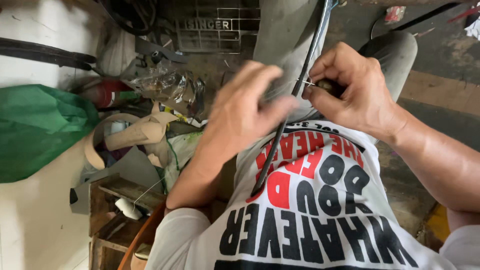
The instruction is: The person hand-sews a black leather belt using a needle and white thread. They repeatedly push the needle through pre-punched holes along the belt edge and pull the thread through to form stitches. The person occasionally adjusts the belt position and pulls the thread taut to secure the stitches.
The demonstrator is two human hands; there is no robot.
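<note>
My right hand [352, 87] is closed around a small dark tool with a thin metal point that sticks out to the left, against a long dark strap [305, 75]. The strap runs from the top of the view down over my lap and white printed shirt [320, 215]. My left hand [245, 107] is blurred, fingers curled loosely, just left of the strap and touching or nearly touching it. A fine white thread [300, 81] shows between the two hands. Whether the left hand pinches the thread is unclear.
A green cloth bag [37, 125] lies at the left. Beside it are tan leather strips [135, 132], crumpled clear plastic [170, 87], and a wooden box [120, 200] with a white thread spool [127, 207]. A black cast-iron treadle frame [215, 27] stands at the top.
</note>
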